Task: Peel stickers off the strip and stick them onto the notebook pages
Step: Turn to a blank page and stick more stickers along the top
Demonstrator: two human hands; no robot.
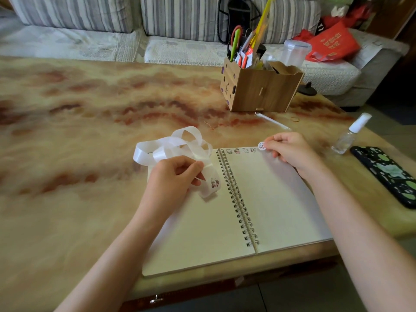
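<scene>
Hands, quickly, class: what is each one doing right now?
Left hand: closed, gripping the sticker strip.
Right hand: closed, pinching a round sticker at the top edge of the notebook.

bare page point(276, 199), spray bottle point(347, 136) and phone point(387, 174) rightward

Tabletop point(78, 131) looks like polished marble-pattern stone or laminate, can't tell which, fairly glossy; notebook point(276, 199) pages are matt cream paper, smooth; its spiral point(238, 199) is shiny metal wire; the strip point(171, 143) is slick white backing, glossy like ribbon, catches the light; the little sticker point(261, 145) looks smooth too; desk box point(265, 91) is matt wood-grain board; spray bottle point(344, 140) is clear plastic with a white cap; phone case point(387, 174) is dark and glossy; sofa cushions point(74, 12) are striped woven cloth, the seat cover point(67, 43) looks nubbly.
</scene>
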